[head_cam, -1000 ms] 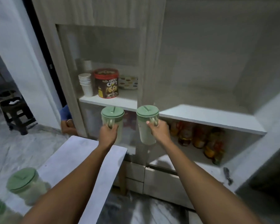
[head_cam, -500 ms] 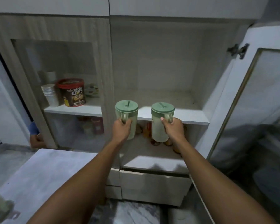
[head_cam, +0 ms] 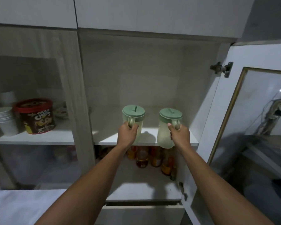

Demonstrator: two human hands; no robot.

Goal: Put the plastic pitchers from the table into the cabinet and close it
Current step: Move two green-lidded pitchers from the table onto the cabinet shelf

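Observation:
Two pale plastic pitchers with green lids are held up in front of the open cabinet. My left hand [head_cam: 127, 133] grips the handle of the left pitcher [head_cam: 134, 114], whose base sits at the front of the white shelf [head_cam: 107, 139]. My right hand [head_cam: 180, 134] grips the handle of the right pitcher [head_cam: 167, 127], tilted slightly, its bottom hanging just over the shelf's front edge. The cabinet door [head_cam: 243, 120] with its glass panel stands swung open on the right.
Behind the shut glass door on the left stand a red-lidded cereal tub [head_cam: 36, 116] and stacked white cups [head_cam: 5, 120]. Several bottles [head_cam: 150, 157] fill the shelf below. A white table [head_cam: 21, 207] lies at lower left, a drawer [head_cam: 141, 210] beneath the cabinet.
Both hands have carried the pitchers up and forward, from in front of the shelf edge onto its level. The view has moved closer, and the table's other pitchers have left the frame.

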